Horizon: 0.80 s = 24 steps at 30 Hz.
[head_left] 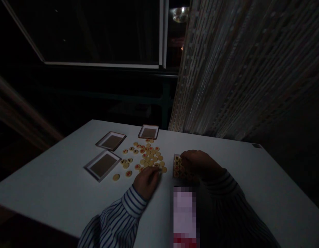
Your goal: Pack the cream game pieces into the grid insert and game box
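Note:
Round pale-wood xiangqi pieces [149, 159] lie loose in the middle of the white table, some showing red or black characters and others plain side up. My left hand [147, 181] is at the near edge of this pile with its fingers curled together; what its fingertips hold, if anything, is too dim to make out. To the right, a shallow box [174, 167] holds rows of xiangqi pieces. My right hand [200, 162] reaches over the box, fingers bent down and closed at its pieces. It hides much of the box, and anything in those fingertips is hidden.
Three shallow trays or lids lie left of and behind the pile: a near one [102, 166], a middle one [111, 141] and a far one [148, 132]. A pixelated panel [185, 213] lies nearest me. A string curtain [213, 69] hangs behind the white table [58, 172].

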Available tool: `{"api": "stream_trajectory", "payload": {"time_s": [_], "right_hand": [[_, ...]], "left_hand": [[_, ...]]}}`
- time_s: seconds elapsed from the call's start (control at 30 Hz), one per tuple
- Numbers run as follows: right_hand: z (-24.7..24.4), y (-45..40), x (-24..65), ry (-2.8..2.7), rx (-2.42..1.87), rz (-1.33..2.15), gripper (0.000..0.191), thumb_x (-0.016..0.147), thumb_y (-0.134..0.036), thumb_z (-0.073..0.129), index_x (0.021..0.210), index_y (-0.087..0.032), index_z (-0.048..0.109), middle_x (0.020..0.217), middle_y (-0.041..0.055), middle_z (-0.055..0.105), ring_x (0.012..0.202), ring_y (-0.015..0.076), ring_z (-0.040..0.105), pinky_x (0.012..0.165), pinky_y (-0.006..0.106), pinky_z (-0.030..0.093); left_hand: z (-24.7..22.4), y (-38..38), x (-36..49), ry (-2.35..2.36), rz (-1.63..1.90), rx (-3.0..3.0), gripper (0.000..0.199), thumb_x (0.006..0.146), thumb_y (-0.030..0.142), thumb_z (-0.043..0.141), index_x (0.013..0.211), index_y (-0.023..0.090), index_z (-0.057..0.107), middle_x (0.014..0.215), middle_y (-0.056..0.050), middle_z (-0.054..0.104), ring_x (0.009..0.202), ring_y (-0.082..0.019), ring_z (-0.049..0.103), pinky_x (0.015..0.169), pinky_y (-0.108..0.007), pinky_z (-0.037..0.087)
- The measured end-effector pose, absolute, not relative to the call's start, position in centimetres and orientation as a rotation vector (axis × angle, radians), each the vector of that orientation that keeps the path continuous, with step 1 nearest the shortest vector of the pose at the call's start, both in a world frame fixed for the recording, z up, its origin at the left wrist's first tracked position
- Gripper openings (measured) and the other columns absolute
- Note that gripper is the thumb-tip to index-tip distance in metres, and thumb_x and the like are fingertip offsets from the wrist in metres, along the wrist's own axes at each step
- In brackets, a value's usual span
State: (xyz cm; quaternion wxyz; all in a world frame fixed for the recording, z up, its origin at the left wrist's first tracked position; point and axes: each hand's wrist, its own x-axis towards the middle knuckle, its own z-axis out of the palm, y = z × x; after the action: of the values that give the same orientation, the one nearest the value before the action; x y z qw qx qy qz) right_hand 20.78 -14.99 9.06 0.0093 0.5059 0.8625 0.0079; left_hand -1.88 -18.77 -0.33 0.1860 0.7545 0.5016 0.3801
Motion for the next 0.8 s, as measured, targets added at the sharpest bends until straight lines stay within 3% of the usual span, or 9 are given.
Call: {"api": "stream_trajectory", "payload": {"time_s": [0.2,0.47,0.8], "right_hand": [[8.6,-15.3,19.5,2.750,1.496,0.055,0.025,0.086,-0.027,0.037,0.090,-0.018,0.059,0.084,0.0059,0.065,0.075,0.0164,0.059,0.062,0.026,0.037],[8.8,-16.0,17.4,2.777,1.492,0.022,0.027,0.087,-0.026,0.036,0.094,-0.017,0.060,0.091,0.0075,0.063,0.082,0.0162,0.056,0.071,0.027,0.037],[7.7,-16.0,15.2,2.765,1.443,0.114,0.026,0.086,-0.025,0.036,0.092,-0.018,0.059,0.088,0.0070,0.062,0.082,0.0170,0.055,0.069,0.028,0.036]], "left_hand": [[-0.7,-19.5,-2.7,1.404,1.012,2.133,0.024,0.084,0.027,0.042,0.094,0.018,0.061,0.091,-0.007,0.066,0.086,-0.017,0.060,0.080,-0.033,0.048],[0.6,-19.2,-4.0,1.387,1.070,2.121,0.022,0.083,0.024,0.043,0.092,0.018,0.062,0.089,-0.006,0.066,0.084,-0.016,0.061,0.078,-0.031,0.048],[0.5,-17.3,-9.6,1.669,0.971,2.088,0.027,0.079,0.032,0.047,0.093,0.016,0.062,0.093,-0.009,0.066,0.087,-0.020,0.061,0.078,-0.035,0.049]]}}
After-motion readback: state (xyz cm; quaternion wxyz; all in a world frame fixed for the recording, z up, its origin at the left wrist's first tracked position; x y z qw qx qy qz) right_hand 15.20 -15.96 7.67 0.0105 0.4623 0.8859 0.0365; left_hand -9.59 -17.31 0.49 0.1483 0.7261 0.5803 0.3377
